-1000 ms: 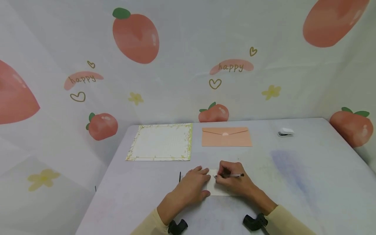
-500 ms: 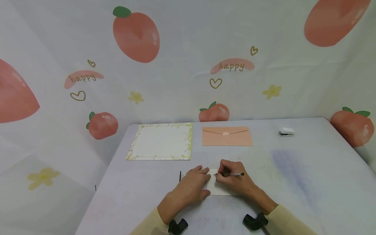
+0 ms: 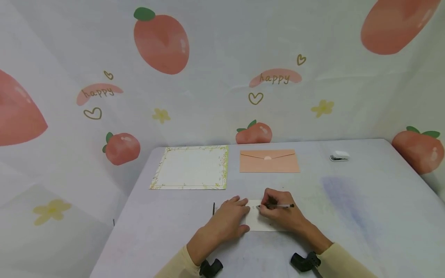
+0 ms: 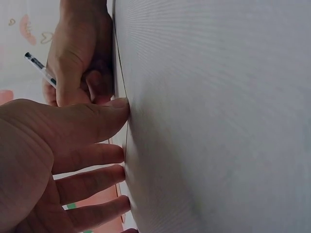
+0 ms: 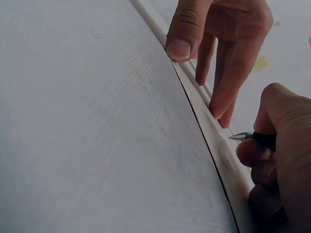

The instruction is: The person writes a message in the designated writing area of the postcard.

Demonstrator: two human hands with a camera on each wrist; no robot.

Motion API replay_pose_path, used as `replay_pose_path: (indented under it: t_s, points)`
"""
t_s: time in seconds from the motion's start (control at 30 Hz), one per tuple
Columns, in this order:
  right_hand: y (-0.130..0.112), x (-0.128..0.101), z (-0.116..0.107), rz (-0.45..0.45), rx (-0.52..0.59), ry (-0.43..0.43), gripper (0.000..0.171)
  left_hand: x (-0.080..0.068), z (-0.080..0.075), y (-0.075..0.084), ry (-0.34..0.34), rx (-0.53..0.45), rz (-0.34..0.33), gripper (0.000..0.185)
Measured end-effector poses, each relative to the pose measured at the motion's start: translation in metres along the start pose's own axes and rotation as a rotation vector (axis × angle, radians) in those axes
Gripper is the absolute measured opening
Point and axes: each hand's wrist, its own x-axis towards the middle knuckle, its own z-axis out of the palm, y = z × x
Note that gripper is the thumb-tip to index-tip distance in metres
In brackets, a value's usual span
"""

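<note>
A small cream-white card (image 3: 255,222) lies on the table between the two hands. My right hand (image 3: 283,210) pinches a pen (image 3: 283,205) with a clear barrel and dark end, its metal tip (image 5: 238,137) right at the card's upper part. Small dark marks show on the card left of the tip. My left hand (image 3: 227,218) rests with spread, fairly straight fingers on the card's left edge, thumb toward the near corner. A thin black item (image 3: 213,208) pokes out beyond the left hand, mostly hidden by it.
Behind the hands lie a white sheet with a floral border (image 3: 189,168) at left and a peach envelope (image 3: 269,164) in the middle. A white stapler (image 3: 339,156) stands at the back right. A printed cloth (image 3: 215,58) hangs behind the table (image 3: 347,216).
My right hand has shifted slightly to the right with the pen, uncovering small marks on the card. The left hand stays in place.
</note>
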Motion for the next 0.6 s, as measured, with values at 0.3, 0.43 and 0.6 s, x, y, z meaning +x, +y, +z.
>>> replay_pose_path:
  t_s: [0.3,0.43,0.6]
  points:
    - [-0.0022,-0.0002,-0.0003,0.004,-0.015,-0.034,0.03,-0.0016,-0.0019,0.0013,0.005,-0.01,-0.003,0.049]
    - [-0.0024,-0.0001,0.0006,-0.003,-0.038,-0.026,0.03,-0.0014,0.0011,-0.0004,0.029,-0.005,0.013,0.048]
    - [-0.0026,-0.0005,0.0009,0.005,-0.045,-0.024,0.029,-0.002,-0.0002,0.0008,0.019,-0.01,0.004,0.048]
